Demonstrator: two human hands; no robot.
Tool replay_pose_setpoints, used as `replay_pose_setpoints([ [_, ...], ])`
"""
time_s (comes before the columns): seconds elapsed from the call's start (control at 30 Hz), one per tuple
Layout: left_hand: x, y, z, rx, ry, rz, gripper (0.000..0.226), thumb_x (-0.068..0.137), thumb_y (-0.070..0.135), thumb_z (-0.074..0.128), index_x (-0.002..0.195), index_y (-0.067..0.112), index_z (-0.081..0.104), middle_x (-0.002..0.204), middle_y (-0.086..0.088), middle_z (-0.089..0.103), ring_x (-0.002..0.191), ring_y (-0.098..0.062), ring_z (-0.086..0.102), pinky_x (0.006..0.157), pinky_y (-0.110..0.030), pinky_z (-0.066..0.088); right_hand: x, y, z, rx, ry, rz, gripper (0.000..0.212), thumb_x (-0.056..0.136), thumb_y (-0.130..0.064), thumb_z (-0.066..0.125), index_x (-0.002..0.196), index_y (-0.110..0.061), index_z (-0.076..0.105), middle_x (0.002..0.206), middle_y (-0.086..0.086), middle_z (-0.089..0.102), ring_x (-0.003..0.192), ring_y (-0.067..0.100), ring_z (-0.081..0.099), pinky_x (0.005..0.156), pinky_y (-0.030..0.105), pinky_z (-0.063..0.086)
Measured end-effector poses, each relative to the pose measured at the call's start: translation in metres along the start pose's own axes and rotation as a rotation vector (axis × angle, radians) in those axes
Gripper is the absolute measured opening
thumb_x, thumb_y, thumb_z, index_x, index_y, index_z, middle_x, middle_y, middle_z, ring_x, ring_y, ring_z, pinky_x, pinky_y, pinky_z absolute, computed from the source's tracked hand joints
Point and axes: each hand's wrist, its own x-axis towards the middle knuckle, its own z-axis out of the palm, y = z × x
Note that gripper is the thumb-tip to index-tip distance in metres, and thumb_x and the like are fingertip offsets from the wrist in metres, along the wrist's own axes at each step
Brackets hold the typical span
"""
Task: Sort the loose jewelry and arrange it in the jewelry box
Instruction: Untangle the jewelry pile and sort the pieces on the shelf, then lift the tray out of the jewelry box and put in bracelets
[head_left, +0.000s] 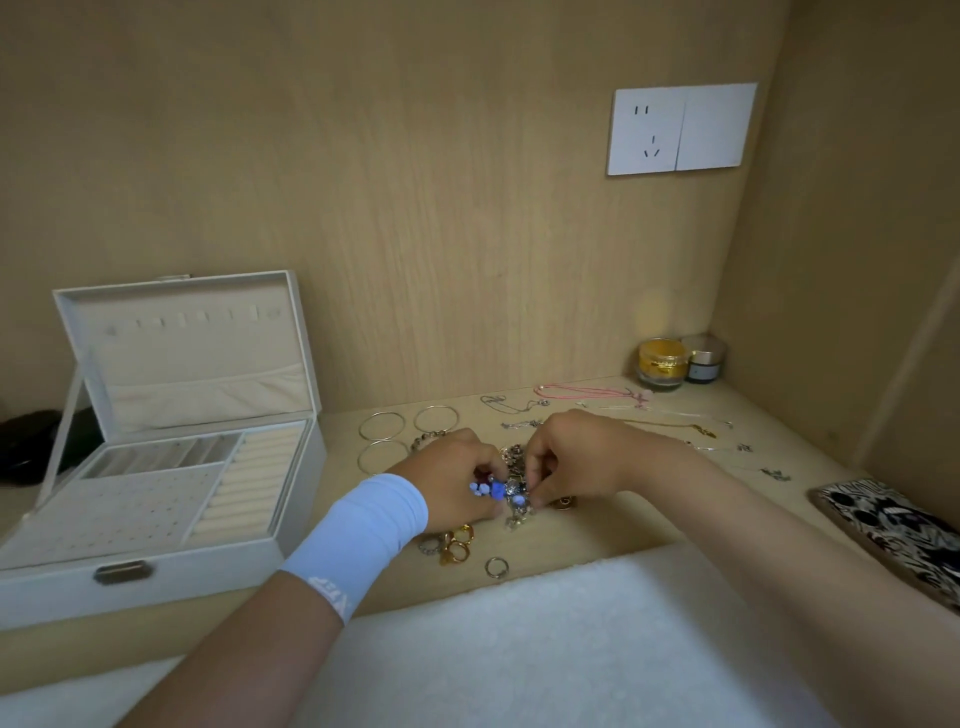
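Here we are over the wooden shelf (597, 535), and both hands have met at the middle of it. The left hand (454, 480) (a pale blue wristband (363, 530) sits on that wrist) curls its fingers round the tangle of beaded jewelry (503, 491), blue beads showing just beside its fingertips. The right hand (566, 460) comes in from the other side, fingers bent tight, pinching the same tangle. So both grips are narrow and both hold that one knot, which hangs a little above the shelf or on it; we cannot tell which.

Near the left hand lies a cluster of gold and silver rings (453, 543), and a single silver ring (489, 567) sits apart, close to the white cloth (519, 649) at the near edge. To the far left of the hands we spot three thin silver bangles (382, 413) lying flat. Far right of the hands, chains and a pink cord necklace (592, 391) are spread across the shelf.

The jewelry box (291, 519) stands at the left, well apart from the tangle, its lid leaning back; ring rolls and a dotted panel show inside.

In the far right corner, a gold jar (661, 364) touches a smaller jar (704, 358). A patterned phone (893, 530) lies at the right edge, and a white socket (680, 129) is on the back wall.
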Motion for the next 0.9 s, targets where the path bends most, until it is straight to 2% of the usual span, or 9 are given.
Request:
replay_pose_setpoints([
  [0.27,-0.041,-0.016,-0.032,-0.027,0.156,-0.046,0.019,0.089,0.032,0.067,0.107,0.035,0.065,0.112,0.008,0.055,0.100,-0.011,0.055,0.097,-0.031,0.043,0.010,-0.040,-0.008,-0.005,0.010,-0.075,0.005,0.082,-0.026,0.075,0.087,-0.026,0.076,0.072,-0.013,0.067,0.067,0.001,0.059,0.068,0.024,0.050],
  [0.37,-0.070,-0.031,-0.046,-0.014,0.227,-0.069,0.018,0.090,0.031,0.066,0.107,0.035,0.065,0.109,0.010,0.054,0.097,-0.009,0.055,0.094,-0.027,0.044,0.024,-0.070,-0.005,0.023,0.111,-0.125,0.009,0.086,-0.027,0.069,0.094,-0.027,0.075,0.086,-0.010,0.071,0.082,0.009,0.065,0.080,0.031,0.055],
  [0.5,-0.114,-0.072,-0.066,0.027,0.389,-0.165,0.019,0.093,0.028,0.062,0.111,0.031,0.066,0.109,0.007,0.055,0.104,-0.013,0.053,0.098,-0.032,0.042,0.045,-0.136,0.003,0.007,0.179,-0.243,0.022,0.089,-0.034,0.066,0.110,-0.030,0.070,0.109,-0.008,0.067,0.102,0.012,0.063,0.091,0.031,0.051],
  [0.6,-0.153,-0.115,-0.077,0.081,0.473,-0.348,0.029,0.094,0.025,0.058,0.123,0.027,0.061,0.124,0.002,0.054,0.121,-0.020,0.046,0.107,-0.036,0.037,0.056,-0.189,0.024,0.004,0.109,-0.316,0.050,0.089,-0.052,0.065,0.135,-0.031,0.058,0.138,0.000,0.054,0.128,0.018,0.049,0.108,0.035,0.040],
  [0.67,-0.178,-0.141,-0.078,0.151,0.440,-0.527,0.040,0.096,0.036,0.054,0.135,0.029,0.051,0.142,0.001,0.046,0.134,-0.022,0.038,0.111,-0.035,0.033,0.063,-0.217,0.044,-0.034,-0.010,-0.309,0.076,0.086,-0.067,0.061,0.151,-0.035,0.038,0.160,0.004,0.030,0.148,0.022,0.026,0.120,0.041,0.025],
  [0.73,-0.196,-0.161,-0.076,0.203,0.323,-0.687,0.055,0.096,0.052,0.044,0.147,0.033,0.036,0.158,0.001,0.028,0.145,-0.022,0.025,0.117,-0.036,0.024,0.068,-0.232,0.065,-0.155,-0.114,-0.290,0.090,0.085,-0.075,0.053,0.158,-0.038,0.016,0.168,0.004,0.002,0.155,0.022,-0.002,0.125,0.047,0.008],
  [0.8,-0.209,-0.172,-0.071,0.156,0.238,-0.779,0.065,0.096,0.064,0.032,0.154,0.037,0.021,0.165,0.002,0.009,0.151,-0.021,0.009,0.121,-0.040,0.012,0.073,-0.238,0.079,-0.235,-0.157,-0.282,0.092,0.089,-0.076,0.044,0.159,-0.037,0.000,0.168,0.004,-0.013,0.154,0.023,-0.014,0.124,0.051,-0.002],
  [0.9,-0.216,-0.174,-0.069,0.112,0.196,-0.788,0.069,0.095,0.069,0.024,0.156,0.040,0.009,0.166,0.004,-0.004,0.152,-0.023,-0.004,0.123,-0.041,0.003,0.078,-0.235,0.083,-0.305,-0.131,-0.294,0.080,0.098,-0.067,0.036,0.159,-0.037,-0.006,0.167,0.004,-0.018,0.154,0.022,-0.016,0.124,0.048,-0.005],
])
